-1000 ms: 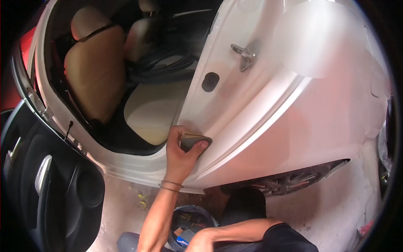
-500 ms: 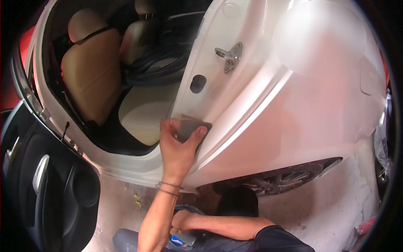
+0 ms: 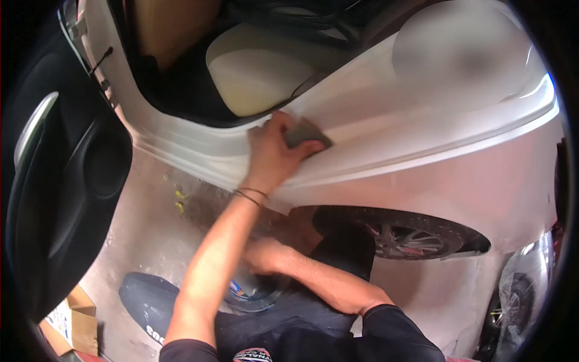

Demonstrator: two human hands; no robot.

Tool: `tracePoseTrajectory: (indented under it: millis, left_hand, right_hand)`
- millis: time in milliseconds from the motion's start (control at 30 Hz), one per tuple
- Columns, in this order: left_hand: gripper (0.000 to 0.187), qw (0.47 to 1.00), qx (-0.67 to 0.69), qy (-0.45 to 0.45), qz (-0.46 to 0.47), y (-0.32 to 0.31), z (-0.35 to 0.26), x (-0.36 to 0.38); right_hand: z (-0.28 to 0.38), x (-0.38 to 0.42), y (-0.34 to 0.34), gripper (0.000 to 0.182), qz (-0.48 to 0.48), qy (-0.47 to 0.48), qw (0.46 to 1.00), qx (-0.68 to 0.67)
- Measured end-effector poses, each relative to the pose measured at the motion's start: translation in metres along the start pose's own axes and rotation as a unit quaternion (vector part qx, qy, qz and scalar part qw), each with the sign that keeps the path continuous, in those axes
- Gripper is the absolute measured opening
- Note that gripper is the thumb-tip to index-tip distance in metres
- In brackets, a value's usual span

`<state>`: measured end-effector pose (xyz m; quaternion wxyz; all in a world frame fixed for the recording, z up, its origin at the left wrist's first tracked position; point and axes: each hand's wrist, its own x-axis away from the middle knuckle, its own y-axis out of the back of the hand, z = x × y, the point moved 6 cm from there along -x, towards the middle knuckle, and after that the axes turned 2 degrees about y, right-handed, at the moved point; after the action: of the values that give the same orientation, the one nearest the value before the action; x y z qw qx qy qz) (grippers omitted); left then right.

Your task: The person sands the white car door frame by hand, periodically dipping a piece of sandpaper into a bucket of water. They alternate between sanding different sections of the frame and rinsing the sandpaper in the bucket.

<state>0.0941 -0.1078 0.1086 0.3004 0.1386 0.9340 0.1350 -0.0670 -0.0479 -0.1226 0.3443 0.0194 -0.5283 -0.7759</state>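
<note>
My left hand (image 3: 274, 148), with thin dark bands at the wrist, is closed on a folded piece of grey sandpaper (image 3: 306, 136). It presses the sandpaper against the white car body (image 3: 374, 130), low on the door frame. My thumb lies over the near edge of the sheet. Further down, my right hand (image 3: 265, 254) is blurred and partly behind my left forearm, so I cannot tell what its fingers do. Just below it, between my legs, sits a dark round tub (image 3: 259, 303) with something blue and white at its side.
On the left an open black door (image 3: 66, 151) hangs beside the sill. A wheel (image 3: 410, 238) lies under the body to the right. Pale seats (image 3: 259, 66) show inside the car. A cardboard box (image 3: 81, 323) stands on the floor at lower left.
My view has tilted down and closer to the sill. My left hand keeps the sandpaper on the door frame. My right hand has come up from the tub.
</note>
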Motion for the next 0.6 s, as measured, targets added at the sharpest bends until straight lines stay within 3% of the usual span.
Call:
tracePoseTrajectory:
  millis: [67, 100, 167, 200, 267, 300, 333, 400, 467, 533, 600]
  left_hand:
    - [0.041, 0.991, -0.117, -0.060, -0.014, 0.019, 0.021, 0.015]
    - [0.041, 0.991, -0.119, -0.054, -0.017, 0.032, 0.029, 0.027]
    - [0.032, 0.989, 0.006, 0.138, 0.042, 0.048, 0.056, 0.038]
    - [0.032, 0.990, -0.001, 0.134, 0.037, 0.055, 0.059, 0.040]
    - [0.026, 0.981, -0.063, 0.109, -0.145, 0.088, 0.051, 0.050]
    - [0.022, 0.979, -0.032, 0.109, -0.170, 0.088, 0.048, 0.057]
    - [0.022, 0.978, -0.035, 0.113, -0.173, 0.078, 0.049, 0.065]
    - [0.023, 0.987, -0.094, 0.012, -0.130, 0.046, 0.037, 0.084]
    - [0.035, 0.986, 0.049, 0.120, -0.102, 0.005, 0.016, 0.109]
    - [0.055, 0.994, -0.044, 0.047, -0.094, -0.021, -0.042, 0.113]
    - [0.072, 0.995, 0.046, -0.036, -0.077, -0.034, -0.124, 0.090]
  right_hand:
    - [0.026, 0.019, 0.058, 0.041, 0.139, -0.027, 0.990, -0.006]
    - [0.022, 0.019, 0.051, 0.042, 0.121, -0.023, 0.992, -0.016]
    - [0.017, 0.020, 0.058, 0.044, 0.096, -0.012, 0.995, -0.013]
    - [0.016, 0.021, 0.057, 0.043, 0.106, -0.023, 0.994, 0.000]
    - [0.019, 0.020, 0.055, 0.043, 0.119, -0.029, 0.992, 0.009]
    - [0.019, 0.019, 0.056, 0.043, 0.122, -0.027, 0.992, -0.001]
    - [0.019, 0.018, 0.057, 0.044, 0.125, -0.025, 0.992, -0.009]
    - [0.017, 0.012, 0.047, 0.042, 0.142, 0.002, 0.990, 0.023]
    - [0.009, 0.003, 0.025, 0.038, 0.047, 0.067, 0.995, -0.063]
    - [-0.036, -0.018, -0.045, 0.033, 0.099, -0.095, 0.988, -0.066]
    - [0.015, 0.014, 0.027, 0.035, 0.144, 0.026, 0.989, 0.004]
